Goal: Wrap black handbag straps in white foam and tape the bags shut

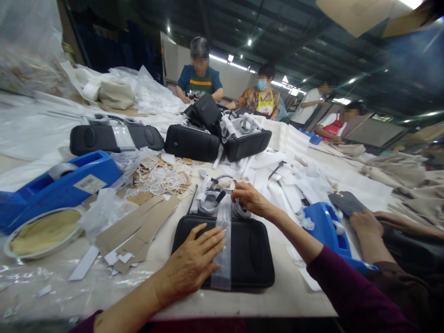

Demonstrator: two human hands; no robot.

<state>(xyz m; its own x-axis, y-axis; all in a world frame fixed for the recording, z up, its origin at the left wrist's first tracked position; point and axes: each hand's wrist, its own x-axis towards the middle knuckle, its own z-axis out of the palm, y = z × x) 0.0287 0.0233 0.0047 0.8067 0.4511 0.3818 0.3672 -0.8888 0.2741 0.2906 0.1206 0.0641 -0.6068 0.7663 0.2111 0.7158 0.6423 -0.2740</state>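
Observation:
A black zippered case point(248, 254) lies on the table before me. A clear plastic strip point(224, 245) runs across its top and over its far edge. My left hand point(194, 256) lies flat on the case, fingers stretched out, partly touching the strip. Beyond the case's far edge, my right hand point(248, 199) is closed in a pinch near the far end of the strip. What its fingertips hold is hidden. Coiled grey cables point(210, 203) sit beside and below that hand, behind the case.
Blue tape dispensers stand at left point(86, 178) and right point(328, 226). Cardboard strips point(138, 231), a round dish point(41, 233) and a string pile point(163, 178) lie left. More black cases point(190, 142) stand behind. A neighbour's hand point(366, 224) works at right; other people stand across the table.

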